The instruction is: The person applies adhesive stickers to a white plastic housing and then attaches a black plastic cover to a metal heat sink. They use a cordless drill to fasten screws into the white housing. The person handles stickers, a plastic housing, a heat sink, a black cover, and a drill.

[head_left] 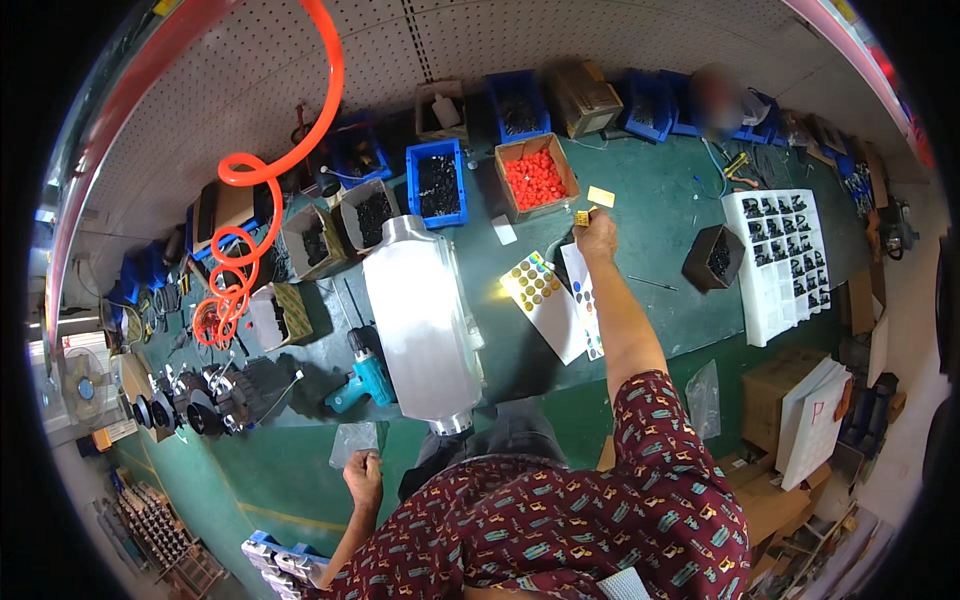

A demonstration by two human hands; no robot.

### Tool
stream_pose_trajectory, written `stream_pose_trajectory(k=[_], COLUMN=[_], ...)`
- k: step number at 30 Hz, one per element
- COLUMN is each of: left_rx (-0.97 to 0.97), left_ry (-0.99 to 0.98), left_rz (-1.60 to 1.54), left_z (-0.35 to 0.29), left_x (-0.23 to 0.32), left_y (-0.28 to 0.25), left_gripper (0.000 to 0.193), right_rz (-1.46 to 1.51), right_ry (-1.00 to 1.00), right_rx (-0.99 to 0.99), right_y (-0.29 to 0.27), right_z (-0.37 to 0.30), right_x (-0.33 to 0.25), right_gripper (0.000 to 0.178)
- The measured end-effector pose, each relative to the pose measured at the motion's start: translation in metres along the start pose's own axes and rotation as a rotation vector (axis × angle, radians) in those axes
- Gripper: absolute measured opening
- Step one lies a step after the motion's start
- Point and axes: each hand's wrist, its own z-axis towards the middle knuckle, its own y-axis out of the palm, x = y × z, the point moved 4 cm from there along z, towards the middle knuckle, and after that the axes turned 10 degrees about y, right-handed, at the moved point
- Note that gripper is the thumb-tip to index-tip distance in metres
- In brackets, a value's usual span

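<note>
My right hand reaches over the green workbench, its fingers closed on a small yellow label. Another yellow label lies just beyond it. Left of my right forearm are a sheet of round gold stickers and a white strip with dark round stickers. Low at the bench's front edge, my left hand pinches a clear plastic bag. A large silver metal housing lies on the bench in front of me, with a teal power drill beside its left side.
A cardboard box of red caps and a blue bin of black parts stand at the back. To the right are a dark box and a white foam tray of black parts. An orange coiled hose hangs at left.
</note>
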Motion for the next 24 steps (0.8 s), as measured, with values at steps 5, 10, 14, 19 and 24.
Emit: stream_pose_trajectory(k=[5, 10, 14, 19, 24], left_rx=[0.005, 0.099, 0.155, -0.237, -0.522], left_ry=[0.109, 0.224, 0.373, 0.433, 0.568], left_rz=[-0.056, -0.081, -0.13, -0.314, -0.479], left_z=[0.023, 0.045, 0.078, 0.099, 0.097], left_x=[0.009, 0.045, 0.171, 0.308, 0.36], left_y=[0.008, -0.008, 0.0, 0.068, 0.093], left_gripper=[0.016, 0.017, 0.018, 0.026, 0.024], right_rz=[0.564, 1.016, 1.119, 0.949, 1.103], right_ry=[-0.164, 0.12, 0.103, -0.132, -0.221], right_rx=[-0.071, -0.275, -0.41, -0.667, -0.912], right_y=[0.016, -0.026, -0.082, -0.141, -0.142], right_z=[0.06, 0.012, -0.063, -0.227, -0.314], right_x=[0.053, 0.016, -0.02, -0.073, -0.097], right_gripper=[0.022, 0.026, 0.024, 0.014, 0.012])
